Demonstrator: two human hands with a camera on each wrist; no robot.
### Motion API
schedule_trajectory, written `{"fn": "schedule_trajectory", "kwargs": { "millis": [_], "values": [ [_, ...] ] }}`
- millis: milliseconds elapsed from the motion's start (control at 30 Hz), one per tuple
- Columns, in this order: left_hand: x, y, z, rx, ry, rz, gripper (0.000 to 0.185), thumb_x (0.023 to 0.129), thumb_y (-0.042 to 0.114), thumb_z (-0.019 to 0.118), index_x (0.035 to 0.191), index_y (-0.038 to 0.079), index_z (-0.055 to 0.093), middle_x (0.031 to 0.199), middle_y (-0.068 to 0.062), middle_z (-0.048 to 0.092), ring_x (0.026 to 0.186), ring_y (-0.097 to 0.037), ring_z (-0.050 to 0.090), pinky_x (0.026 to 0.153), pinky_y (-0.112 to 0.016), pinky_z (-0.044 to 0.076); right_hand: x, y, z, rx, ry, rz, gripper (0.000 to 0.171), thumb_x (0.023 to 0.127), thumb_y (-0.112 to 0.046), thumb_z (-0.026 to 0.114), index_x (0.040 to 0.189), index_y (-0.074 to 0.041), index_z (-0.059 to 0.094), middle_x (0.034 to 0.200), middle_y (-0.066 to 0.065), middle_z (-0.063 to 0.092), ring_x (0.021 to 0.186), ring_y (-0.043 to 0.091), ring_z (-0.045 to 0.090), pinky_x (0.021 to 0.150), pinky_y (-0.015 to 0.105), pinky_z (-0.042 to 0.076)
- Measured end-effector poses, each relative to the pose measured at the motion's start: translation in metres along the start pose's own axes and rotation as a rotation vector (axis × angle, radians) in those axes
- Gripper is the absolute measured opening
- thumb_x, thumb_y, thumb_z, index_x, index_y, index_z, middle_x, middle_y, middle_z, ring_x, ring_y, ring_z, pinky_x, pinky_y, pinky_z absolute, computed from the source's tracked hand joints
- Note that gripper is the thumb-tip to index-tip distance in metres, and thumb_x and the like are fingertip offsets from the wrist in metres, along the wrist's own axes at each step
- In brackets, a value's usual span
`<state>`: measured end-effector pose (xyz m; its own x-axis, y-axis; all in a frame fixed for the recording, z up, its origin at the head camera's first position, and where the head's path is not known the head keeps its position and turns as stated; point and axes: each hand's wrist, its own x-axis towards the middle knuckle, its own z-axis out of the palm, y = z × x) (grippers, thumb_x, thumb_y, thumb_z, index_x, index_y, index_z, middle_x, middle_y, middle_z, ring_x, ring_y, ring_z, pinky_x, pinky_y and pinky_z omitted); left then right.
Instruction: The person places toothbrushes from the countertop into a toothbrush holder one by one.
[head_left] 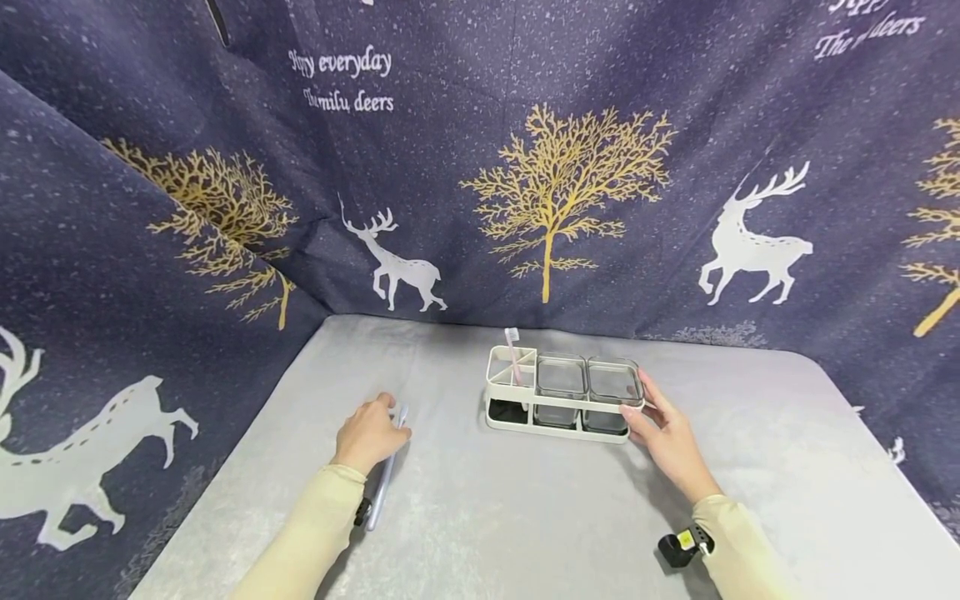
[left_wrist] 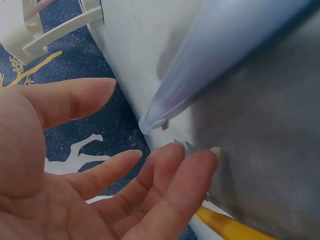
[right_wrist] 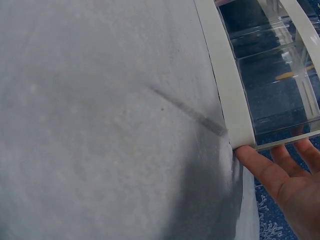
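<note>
so here's where i'm at. my left hand (head_left: pixel 367 433) is resting on the grey felt-like table cover (head_left: pixel 525 517) right over the pale blue plastic toothbrush (head_left: pixel 384 483), which lies flat with its handle running back toward my sleeve. from the left wrist view the fingers (left_wrist: pixel 165 185) look straight and relaxed, spread a bit, with the tapered blue handle (left_wrist: pixel 215 65) just above them, so i'd say they're touching or about to close on it rather than gripping it; can't tell for sure if there's contact.

my right hand (head_left: pixel 663 437) is flat against the right end of the white plastic organiser rack (head_left: pixel 517 417), fingers (right_wrist: pixel 260 167) extended and pressing its rim, not curled round anything. looks like it's just steadying the thing.

the rack holds two clear square plastic cups (head_left: pixel 588 382) side by side, and the divided slot at its left end already has a pink toothbrush (head_left: pixel 514 354) standing upright in it.

my read: one brush is stowed, the blue one is still on the table well to the left of the rack, so it's about halfway. left to do is the pick-up and the drop into the slot.
</note>
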<state>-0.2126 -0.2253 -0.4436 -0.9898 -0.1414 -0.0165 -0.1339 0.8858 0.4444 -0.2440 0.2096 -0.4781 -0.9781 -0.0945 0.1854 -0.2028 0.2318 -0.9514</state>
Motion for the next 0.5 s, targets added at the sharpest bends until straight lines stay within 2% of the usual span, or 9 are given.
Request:
{"fn": "schedule_trajectory", "kwargs": {
  "millis": [267, 500],
  "values": [
    [-0.0002, -0.0041, 0.0040, 0.051, -0.030, -0.005, 0.044, 0.076, 0.013, 0.073, 0.116, 0.000, 0.061, 0.083, -0.012, 0.063, 0.064, -0.028, 0.057, 0.052, -0.042, 0.047, -0.0003, -0.0006, 0.0006, -0.003, 0.004, -0.004, 0.072, 0.098, -0.022, 0.064, 0.158, -0.022, 0.024, 0.147, 0.028, 0.036, 0.104, -0.004, 0.057, 0.080, 0.034, 0.057],
    [-0.0008, -0.0040, 0.0056, 0.076, -0.024, 0.004, 0.037, 0.074, 0.013, 0.071, 0.108, 0.002, 0.063, 0.084, -0.014, 0.064, 0.071, -0.035, 0.061, 0.059, -0.048, 0.050, -0.0003, -0.0001, 0.0013, 0.005, 0.002, 0.006, 0.072, 0.098, -0.023, 0.064, 0.158, -0.022, 0.024, 0.147, 0.028, 0.037, 0.104, -0.005, 0.057, 0.080, 0.034, 0.056]
  ]
}}
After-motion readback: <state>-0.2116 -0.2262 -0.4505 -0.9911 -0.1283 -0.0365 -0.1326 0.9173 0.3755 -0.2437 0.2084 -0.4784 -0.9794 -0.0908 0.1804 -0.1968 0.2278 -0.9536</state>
